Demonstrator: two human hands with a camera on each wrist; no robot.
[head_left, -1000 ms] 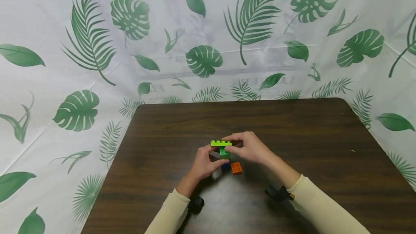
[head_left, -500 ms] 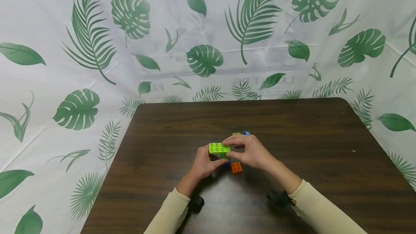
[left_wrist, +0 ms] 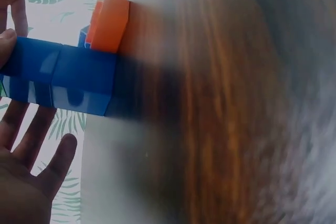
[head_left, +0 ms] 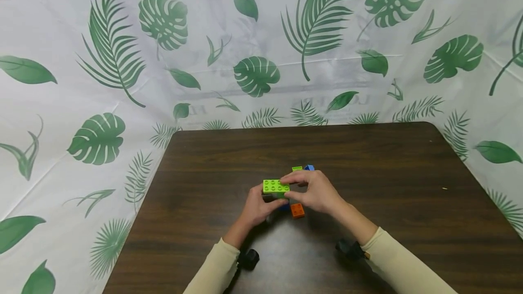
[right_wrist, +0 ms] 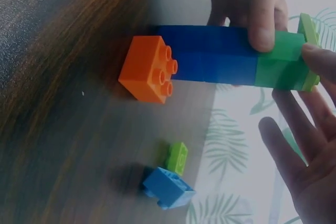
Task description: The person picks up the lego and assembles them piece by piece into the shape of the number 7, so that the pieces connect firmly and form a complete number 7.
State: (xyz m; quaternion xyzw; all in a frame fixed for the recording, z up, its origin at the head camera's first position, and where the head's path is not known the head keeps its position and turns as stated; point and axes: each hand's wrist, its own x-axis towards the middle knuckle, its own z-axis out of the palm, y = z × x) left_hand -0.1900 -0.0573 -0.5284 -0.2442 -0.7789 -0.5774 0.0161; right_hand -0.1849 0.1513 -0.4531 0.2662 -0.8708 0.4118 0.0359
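Observation:
A tower of blue bricks (right_wrist: 210, 53) stands on the table, with a green brick (right_wrist: 281, 61) above them. On top lies a lime green brick (head_left: 276, 186), thin and studded, covering most of the green one in the head view. My left hand (head_left: 255, 205) holds the tower near the green brick, thumb on its near side. With thumb and forefinger, my right hand (head_left: 316, 190) pinches the right end of the lime brick; its other fingers stick out straight in the right wrist view. An orange brick (right_wrist: 144, 69) sits close beside the tower's base.
Behind my right hand are a small lime brick (right_wrist: 177, 158) and a lighter blue brick (right_wrist: 168, 187), lying near each other. The dark wooden table (head_left: 229, 153) backs onto a leaf-patterned sheet (head_left: 212, 22).
The lime brick has tipped from edge-on to studs facing the camera, lying lower over the green brick. My right hand moved slightly, uncovering the blue brick behind it. My left hand stays put.

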